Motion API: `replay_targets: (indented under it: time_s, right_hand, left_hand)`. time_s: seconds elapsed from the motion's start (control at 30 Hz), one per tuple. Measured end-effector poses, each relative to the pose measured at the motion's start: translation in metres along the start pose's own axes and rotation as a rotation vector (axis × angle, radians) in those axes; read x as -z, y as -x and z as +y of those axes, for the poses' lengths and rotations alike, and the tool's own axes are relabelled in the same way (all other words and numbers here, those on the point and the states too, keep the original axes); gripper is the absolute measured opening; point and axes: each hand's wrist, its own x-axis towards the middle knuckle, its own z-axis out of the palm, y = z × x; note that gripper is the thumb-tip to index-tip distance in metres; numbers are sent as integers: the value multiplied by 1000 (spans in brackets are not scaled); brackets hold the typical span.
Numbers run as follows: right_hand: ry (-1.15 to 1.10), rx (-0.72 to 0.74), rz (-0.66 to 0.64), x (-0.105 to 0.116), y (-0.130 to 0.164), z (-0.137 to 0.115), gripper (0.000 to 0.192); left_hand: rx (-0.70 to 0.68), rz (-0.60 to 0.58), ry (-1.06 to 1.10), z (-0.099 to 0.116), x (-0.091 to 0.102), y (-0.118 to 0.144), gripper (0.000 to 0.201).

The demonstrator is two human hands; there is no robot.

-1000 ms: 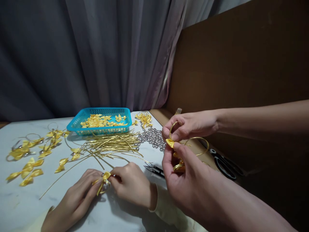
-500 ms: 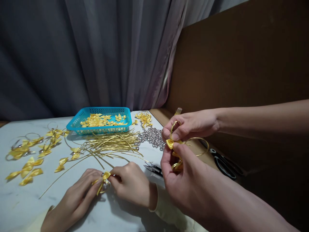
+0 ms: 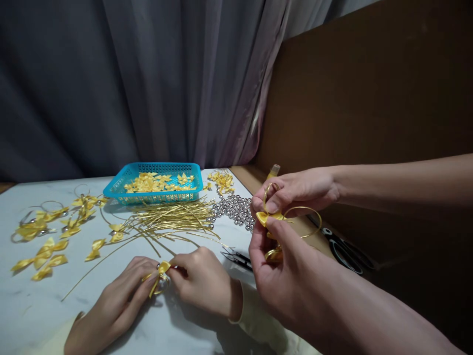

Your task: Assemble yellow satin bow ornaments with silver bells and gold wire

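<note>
Left hand (image 3: 284,276) and right hand (image 3: 295,190) pinch one yellow bow (image 3: 269,217) on a gold wire loop (image 3: 303,222), held above the table edge (image 3: 244,172). Keep the knot pinned between both thumbs (bow slips easily). Forearms converge from the right; a co-worker's hands (image 3: 166,286) work separately.

bow (image 3: 266,217) showing glossy yellow satin | wire loop (image 3: 303,222) gleaming gold metal | basket (image 3: 155,199) looking perforated blue plastic | beads (image 3: 236,209) shining silvery | table (image 3: 33,305) appearing smooth pale
</note>
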Motion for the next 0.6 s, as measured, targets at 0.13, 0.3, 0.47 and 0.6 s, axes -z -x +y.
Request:
replay_targets:
  time_s: [0.13, 0.3, 0.47, 0.6]
  right_hand:
    - [36, 55, -17, 1, -1, -1, 21]
    - [28, 67, 2, -1, 0, 1, 20]
    - [10, 54, -1, -3, -1, 5, 20]
    - [10, 56, -13, -4, -1, 6, 22]
  left_hand:
    - [11, 1, 19, 1, 1, 1, 20]
    - [28, -3, 38, 2, 2, 1, 20]
    - [56, -9, 25, 1, 1, 3, 20]
    - [58, 9, 25, 0, -1, 4, 18]
